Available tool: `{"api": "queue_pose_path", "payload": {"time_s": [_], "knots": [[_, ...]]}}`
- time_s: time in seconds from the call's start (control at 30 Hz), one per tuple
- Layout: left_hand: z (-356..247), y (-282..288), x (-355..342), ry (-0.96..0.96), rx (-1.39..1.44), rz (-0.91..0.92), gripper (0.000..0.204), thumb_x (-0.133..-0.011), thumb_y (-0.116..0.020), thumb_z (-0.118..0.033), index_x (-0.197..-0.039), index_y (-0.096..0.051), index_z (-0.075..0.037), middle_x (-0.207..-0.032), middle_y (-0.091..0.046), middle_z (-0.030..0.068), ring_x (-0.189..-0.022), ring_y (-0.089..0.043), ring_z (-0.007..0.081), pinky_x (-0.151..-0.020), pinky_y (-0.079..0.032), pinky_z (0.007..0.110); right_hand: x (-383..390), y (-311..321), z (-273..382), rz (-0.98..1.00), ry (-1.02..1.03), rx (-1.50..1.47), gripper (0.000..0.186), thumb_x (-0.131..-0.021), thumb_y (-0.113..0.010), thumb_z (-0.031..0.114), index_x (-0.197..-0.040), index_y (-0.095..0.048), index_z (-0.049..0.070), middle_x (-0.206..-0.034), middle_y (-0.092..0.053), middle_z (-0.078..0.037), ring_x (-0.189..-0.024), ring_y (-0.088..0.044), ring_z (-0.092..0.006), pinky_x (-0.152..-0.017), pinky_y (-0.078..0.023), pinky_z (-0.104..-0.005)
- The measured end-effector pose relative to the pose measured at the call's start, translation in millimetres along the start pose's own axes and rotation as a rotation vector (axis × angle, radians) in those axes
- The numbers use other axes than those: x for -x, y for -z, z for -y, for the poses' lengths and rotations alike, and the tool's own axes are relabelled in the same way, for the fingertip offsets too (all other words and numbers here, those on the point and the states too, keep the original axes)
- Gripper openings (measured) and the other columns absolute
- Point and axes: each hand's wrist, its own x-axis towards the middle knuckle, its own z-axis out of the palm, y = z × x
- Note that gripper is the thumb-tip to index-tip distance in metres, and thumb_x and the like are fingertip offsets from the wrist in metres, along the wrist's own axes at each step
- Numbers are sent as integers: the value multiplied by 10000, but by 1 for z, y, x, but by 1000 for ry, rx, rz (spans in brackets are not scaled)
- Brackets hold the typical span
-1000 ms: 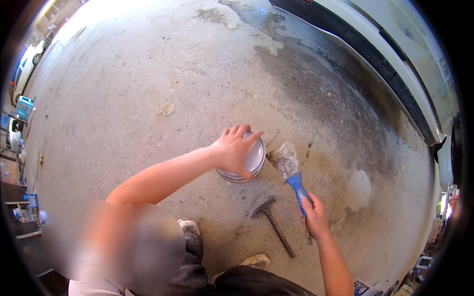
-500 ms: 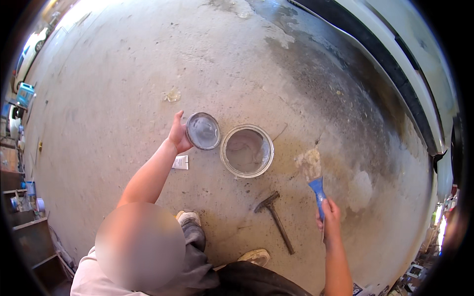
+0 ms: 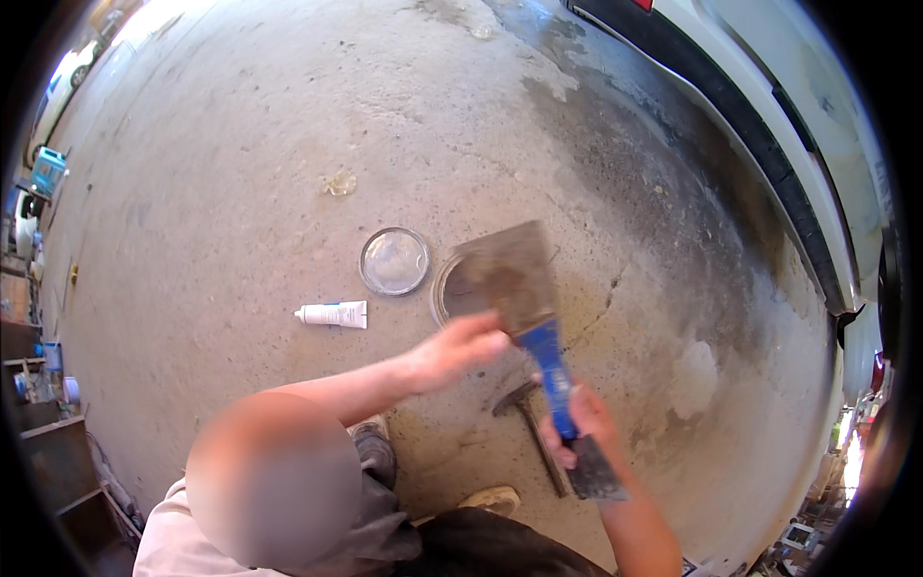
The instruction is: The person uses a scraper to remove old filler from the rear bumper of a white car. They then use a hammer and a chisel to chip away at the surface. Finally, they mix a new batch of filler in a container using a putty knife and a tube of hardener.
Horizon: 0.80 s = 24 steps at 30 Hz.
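Observation:
My right hand point(image 3: 582, 423) is closed around the blue handle of a putty knife point(image 3: 514, 274), its broad, stained blade pointing away from me. A second dark blade point(image 3: 598, 471) juts from the near side of that hand; I cannot tell how it joins the handle. My left hand point(image 3: 457, 353), slightly blurred, reaches right with fingers stretched out, their tips at the near left corner of the putty knife's blade. Whether they touch it is unclear. Behind the blade stands an open round can point(image 3: 440, 293), mostly hidden. The can's lid point(image 3: 394, 261) lies on the floor left of it.
A white tube point(image 3: 332, 313) lies left of the can. Partly behind my right hand lies a hammer point(image 3: 529, 423). A crumpled clear scrap point(image 3: 340, 183) is farther off on the concrete floor point(image 3: 240, 221). A white vehicle point(image 3: 769, 115) borders the right side.
My left hand has let go of the lid, now on the floor, and moved right towards the putty knife. My right hand has brought the putty knife left, over the can.

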Motion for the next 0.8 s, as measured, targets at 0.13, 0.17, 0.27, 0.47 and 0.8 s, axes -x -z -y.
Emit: {"api": "queue_pose_path", "payload": {"time_s": [0.13,0.17,0.27,0.47,0.8], "knots": [[-32,-18,-11,302,240,-113,288,-908,-523,-248,-999,-604,14,-936,-670,107,-878,-634,176,-824,-487,300,-10,-2,-22,80,-255,189,467,-983,-414,438,-1174,-532,29,-666,-563,-45,-472,-449,-81,-444,-367,-220],[-28,1,-12,319,196,-231,250,-899,-514,-211,-971,-606,11,-861,-658,86,-808,-624,165,-758,-482,292,-11,13,-39,31,-323,235,454,-978,-438,420,-1160,-547,18,-671,-571,-48,-481,-457,-85,-448,-372,-226],[-17,69,-21,260,45,-565,192,-885,-480,-149,-909,-611,-11,-686,-591,29,-628,-564,131,-610,-440,273,-6,68,-79,-32,-438,493,358,-964,-502,321,-1143,-556,16,-734,-604,-34,-601,-513,-75,-528,-412,-239],[34,118,-54,292,-427,-466,292,-915,-587,-264,-1075,-650,-28,-925,-657,53,-911,-562,149,-811,-455,308,23,122,-114,-52,-405,214,308,-912,-576,151,-1179,-522,7,-872,-664,-40,-736,-595,-76,-556,-452,-223],[26,43,-54,159,-681,-150,345,-831,-701,-257,-1099,-638,-48,-1055,-539,103,-958,-547,215,-832,-440,312,26,90,-23,-399,47,473,350,-866,-626,109,-1190,-521,26,-881,-652,-49,-670,-602,-101,-488,-455,-254]]}}
